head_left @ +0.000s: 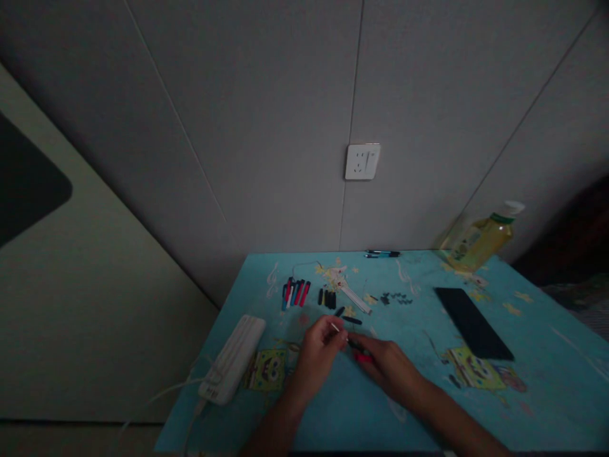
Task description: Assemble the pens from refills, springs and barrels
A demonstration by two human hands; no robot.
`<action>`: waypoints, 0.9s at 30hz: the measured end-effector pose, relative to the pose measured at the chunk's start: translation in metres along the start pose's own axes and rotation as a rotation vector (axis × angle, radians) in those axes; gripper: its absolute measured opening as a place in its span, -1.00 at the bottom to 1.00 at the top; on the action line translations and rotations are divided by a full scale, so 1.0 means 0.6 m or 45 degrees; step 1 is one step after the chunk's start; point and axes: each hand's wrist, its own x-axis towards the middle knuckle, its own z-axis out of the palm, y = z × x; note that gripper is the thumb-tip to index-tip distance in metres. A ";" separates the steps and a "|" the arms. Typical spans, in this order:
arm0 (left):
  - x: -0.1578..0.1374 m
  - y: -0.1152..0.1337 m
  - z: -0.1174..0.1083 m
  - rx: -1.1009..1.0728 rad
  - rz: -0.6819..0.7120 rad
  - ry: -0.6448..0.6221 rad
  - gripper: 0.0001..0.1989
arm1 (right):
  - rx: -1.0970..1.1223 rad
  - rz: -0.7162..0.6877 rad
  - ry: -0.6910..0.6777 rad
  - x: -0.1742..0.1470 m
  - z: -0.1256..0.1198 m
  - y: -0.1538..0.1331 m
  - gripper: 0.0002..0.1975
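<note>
My left hand [320, 348] is pinched on a thin white rod [335, 328], which looks like a pen refill and points toward my other hand. Close beside it, my right hand [387, 365] is closed on a slim dark piece with a red part [364, 358]; its kind is partly hidden by my fingers. Just beyond the fingertips lie dark pen-like pieces [352, 320]. Farther back are red, blue and white pen barrels [295, 293], a row of short black tubes [327, 298], thin white sticks [356, 298] and small dark clip-like parts [397, 298].
A white power strip [233, 358] with cables lies at the left table edge. Two pens [382, 254] rest by the wall. At right are a flat black panel [473, 322] and a bottle of yellow liquid [483, 241]. A blue cartoon-print cover [547, 355] covers the table.
</note>
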 end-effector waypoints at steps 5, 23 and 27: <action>0.032 -0.017 -0.002 0.040 0.073 0.100 -0.77 | 0.006 0.042 0.109 0.037 0.009 0.003 -0.62; -0.055 -0.013 -0.088 1.149 0.396 0.308 -0.66 | -0.280 0.153 0.066 -0.008 0.010 0.039 -0.64; -0.087 -0.009 -0.177 1.562 0.480 0.417 -0.75 | -0.536 0.340 0.160 -0.045 -0.011 0.079 -0.65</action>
